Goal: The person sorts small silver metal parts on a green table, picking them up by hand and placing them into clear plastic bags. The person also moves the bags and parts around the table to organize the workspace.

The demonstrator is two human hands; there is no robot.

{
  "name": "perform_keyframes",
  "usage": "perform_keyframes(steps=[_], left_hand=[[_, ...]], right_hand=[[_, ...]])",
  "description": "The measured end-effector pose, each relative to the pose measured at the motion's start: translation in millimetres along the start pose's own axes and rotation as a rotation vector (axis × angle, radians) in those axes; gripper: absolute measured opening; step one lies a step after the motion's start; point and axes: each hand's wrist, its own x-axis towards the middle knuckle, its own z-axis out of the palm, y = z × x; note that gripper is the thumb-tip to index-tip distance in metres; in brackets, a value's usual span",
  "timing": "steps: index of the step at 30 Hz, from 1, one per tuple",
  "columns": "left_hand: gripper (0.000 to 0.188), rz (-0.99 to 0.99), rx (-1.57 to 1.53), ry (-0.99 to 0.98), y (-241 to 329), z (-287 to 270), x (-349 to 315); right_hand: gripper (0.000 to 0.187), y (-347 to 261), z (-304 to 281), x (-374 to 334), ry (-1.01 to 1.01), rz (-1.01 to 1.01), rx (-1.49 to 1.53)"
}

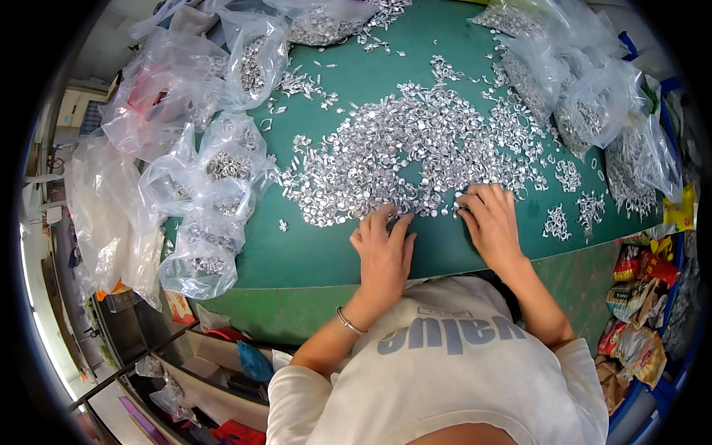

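A wide heap of small silvery metal pieces (371,159), many of them ring-shaped, is spread over the green tabletop (297,256). At the heap's near edge, my left hand (383,248) has bent fingers, with thumb and forefinger apart and fingertips touching the pieces. A bracelet (347,320) circles that wrist. My right hand (491,225) rests a little farther right along the same edge, its fingers curved and a gap between thumb and forefinger. Loose pieces lie at its fingertips. Nothing held shows in either hand, though the undersides of the fingers are hidden.
Clear plastic bags of similar pieces (215,167) crowd the table's left side. More filled bags (586,111) line the right. Small separate piles (555,223) lie right of my right hand. Shelving (215,356) stands at lower left; colourful packets (638,297) sit off the right edge.
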Motion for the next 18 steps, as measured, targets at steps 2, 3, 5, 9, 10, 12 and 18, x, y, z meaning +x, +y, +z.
perform_keyframes(steps=[2,3,5,9,10,12,18], left_hand=[[0.037,-0.054,0.001,0.030,-1.2,-5.5,-7.6],[0.036,-0.094,-0.007,0.036,-4.6,-7.6,-12.9],[0.034,-0.133,0.015,0.068,-11.3,-9.4,-21.1],[0.025,-0.159,0.031,0.078,-27.2,-3.9,-31.4],[0.023,-0.158,0.018,0.082,-29.1,-4.3,-30.7],[0.019,-0.155,0.013,0.105,-31.1,-6.5,-31.3],[0.023,-0.207,0.077,0.189,-42.9,-16.1,-40.9]], right_hand=[[0.017,5.2,-5.0,-2.1,0.028,0.026,0.022],[0.017,6.5,-8.3,-2.5,0.056,0.050,0.041],[0.014,8.5,-10.6,-3.4,0.116,0.113,0.144],[0.013,-5.7,-10.7,-6.0,0.131,0.030,0.330],[0.014,-12.2,-9.6,-10.3,0.058,-0.020,0.309],[0.015,-20.1,-2.9,-17.3,-0.052,-0.125,0.215],[0.021,-11.1,-12.7,-22.5,-0.066,-0.052,0.190]])
